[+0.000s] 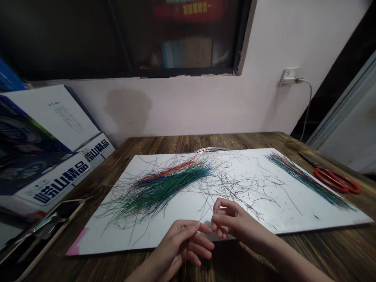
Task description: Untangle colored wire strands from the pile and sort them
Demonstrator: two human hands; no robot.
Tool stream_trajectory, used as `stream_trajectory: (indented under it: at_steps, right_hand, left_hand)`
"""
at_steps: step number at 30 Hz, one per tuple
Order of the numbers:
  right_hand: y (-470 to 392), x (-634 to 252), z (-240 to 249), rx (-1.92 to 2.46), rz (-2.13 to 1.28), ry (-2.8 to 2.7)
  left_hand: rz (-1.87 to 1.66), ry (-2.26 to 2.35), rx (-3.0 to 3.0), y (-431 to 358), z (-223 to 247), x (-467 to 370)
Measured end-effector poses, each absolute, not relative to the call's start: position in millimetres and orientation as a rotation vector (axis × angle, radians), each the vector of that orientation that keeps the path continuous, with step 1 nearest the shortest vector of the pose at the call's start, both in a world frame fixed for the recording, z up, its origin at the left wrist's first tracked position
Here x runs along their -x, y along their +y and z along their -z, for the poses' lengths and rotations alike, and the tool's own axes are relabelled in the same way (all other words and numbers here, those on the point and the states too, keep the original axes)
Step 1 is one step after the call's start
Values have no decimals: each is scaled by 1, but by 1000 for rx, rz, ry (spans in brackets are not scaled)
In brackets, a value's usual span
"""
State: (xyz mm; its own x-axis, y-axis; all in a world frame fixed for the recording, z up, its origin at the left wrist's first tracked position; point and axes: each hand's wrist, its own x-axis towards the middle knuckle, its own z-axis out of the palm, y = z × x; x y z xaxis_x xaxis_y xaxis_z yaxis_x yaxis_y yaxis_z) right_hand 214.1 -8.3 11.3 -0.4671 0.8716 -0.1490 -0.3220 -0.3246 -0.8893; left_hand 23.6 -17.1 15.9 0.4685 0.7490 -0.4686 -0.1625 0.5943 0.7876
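Observation:
Over the near edge of a white board (255,215), my left hand (188,243) pinches a thin wire between thumb and index finger, its other fingers loosely spread. Close beside it on the right, my right hand (227,219) has its thumb and fingertips pressed together; whatever lies between them is too small to name. Behind the hands, a large bundle of green, blue and red wires (167,188) lies on the left half of the board. Loose dark wire pieces (235,186) are scattered at its middle. A narrower wire bundle (308,180) lies along the right side.
Red-handled scissors (336,180) lie at the right on the wooden table (202,140). A printed box (58,164) stands at the left, with a tray of metal tools (41,235) before it. A wall socket (289,77) holds a plugged-in cable.

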Motion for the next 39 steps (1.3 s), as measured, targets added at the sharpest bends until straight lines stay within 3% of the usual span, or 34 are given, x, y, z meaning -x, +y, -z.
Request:
stream_trajectory:
  at_steps: [20, 26, 30, 39]
  right_hand:
    - [-6, -216, -14, 851, -1810, -1047]
    - [16, -249, -11, 916, -1170, -546]
    - [38, -275, 4, 984, -996, -439]
    - [47, -287, 13, 1311, -770, -876]
  left_hand:
    - [-695, 915, -773, -18, -19, -24]
    - [-841, 984, -740, -13, -17, -25]
    - [-860, 999, -732, -13, -19, -25]
    - [-848, 997, -774, -12, -17, -25]
